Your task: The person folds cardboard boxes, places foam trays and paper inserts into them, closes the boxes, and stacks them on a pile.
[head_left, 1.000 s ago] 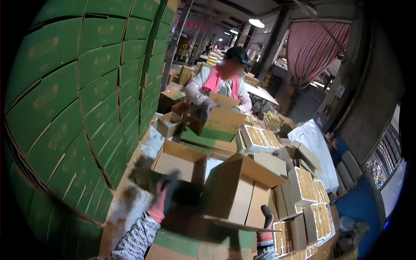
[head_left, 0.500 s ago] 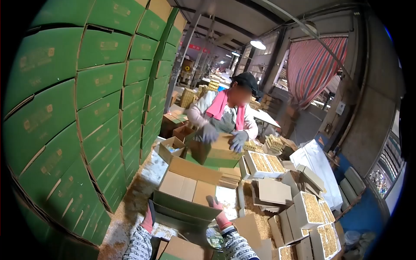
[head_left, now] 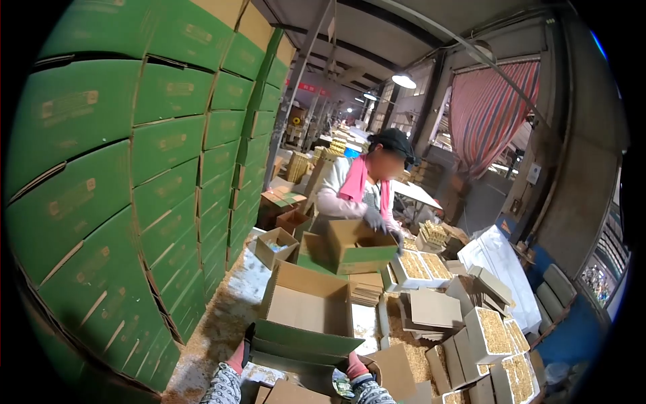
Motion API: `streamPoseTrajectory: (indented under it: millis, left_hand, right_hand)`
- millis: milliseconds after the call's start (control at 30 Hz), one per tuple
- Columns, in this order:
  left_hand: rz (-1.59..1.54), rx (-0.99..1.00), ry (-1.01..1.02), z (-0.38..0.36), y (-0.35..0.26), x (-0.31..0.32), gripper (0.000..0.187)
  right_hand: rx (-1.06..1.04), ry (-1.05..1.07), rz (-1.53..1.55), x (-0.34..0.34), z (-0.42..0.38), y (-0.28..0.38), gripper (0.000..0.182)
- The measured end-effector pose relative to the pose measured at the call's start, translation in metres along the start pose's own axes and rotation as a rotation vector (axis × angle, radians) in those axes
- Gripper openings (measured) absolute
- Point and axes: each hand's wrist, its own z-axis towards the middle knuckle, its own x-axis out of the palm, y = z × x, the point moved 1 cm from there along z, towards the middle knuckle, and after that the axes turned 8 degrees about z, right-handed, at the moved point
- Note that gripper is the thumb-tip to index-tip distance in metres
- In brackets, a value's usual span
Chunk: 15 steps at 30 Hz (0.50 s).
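An open cardboard box [head_left: 311, 304], tan inside, stands in front of me with its green front flap [head_left: 306, 339] folded outward. My left hand [head_left: 238, 355], in a pink and dark covering, grips the box at the flap's left end. At the flap's right end my right hand [head_left: 356, 364], in a pinkish glove, holds the near side; its fingertips are hidden behind the flap. Below, between my patterned sleeves, lie brown cardboard pieces [head_left: 296, 393]. A small green and white printed packet [head_left: 342, 384] shows beside my right hand.
Green cartons [head_left: 168, 145] are stacked high on the left. Across from me a co-worker in gloves [head_left: 373, 219] handles another open box [head_left: 363, 246]. White trays of small yellowish items [head_left: 490, 330] and cardboard sheets [head_left: 434, 308] lie on the right.
My right hand has moved lower, its fingers now behind the flap. The inside bottom of my box looks smoother. The co-worker's box has turned, showing its open top. The view has shifted slightly.
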Motion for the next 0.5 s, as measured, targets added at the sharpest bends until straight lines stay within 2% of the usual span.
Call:
streamPoseTrajectory:
  millis: [100,200,233,267,300,333,400,500]
  left_hand:
    - [-0.588,-0.215,0.158,0.005,0.029,0.003,0.052]
    - [-0.583,-0.222,0.051,-0.009,-0.005,0.010,0.052]
    - [-0.505,-0.016,-0.004,0.006,0.048,0.009,0.053]
    - [-0.483,-0.110,-0.044,-0.002,0.028,0.008,0.055]
    - [-0.672,-0.263,0.010,-0.005,0.009,0.001,0.051]
    - [-0.860,-0.436,0.067,-0.009,-0.001,-0.001,0.048]
    - [-0.708,-0.308,0.060,-0.008,0.006,-0.008,0.049]
    - [-0.524,-0.165,0.012,-0.009,0.015,-0.011,0.051]
  right_hand:
    - [0.012,0.031,0.021,-0.003,0.004,-0.004,0.021]
    - [-0.057,0.027,0.072,0.009,0.007,-0.002,0.021]
    - [-0.158,0.102,-0.243,0.017,0.003,0.004,0.026]
    - [-0.263,0.166,-0.558,0.018,0.002,0.007,0.031]
    - [-0.327,0.142,-0.617,-0.031,0.028,-0.018,0.029]
    - [-0.556,0.255,-0.911,0.052,-0.036,0.032,0.030]
    - [-0.328,0.067,-0.761,0.060,-0.026,0.043,0.030]
    - [-0.274,-0.017,-0.725,0.065,-0.010,0.041,0.030]
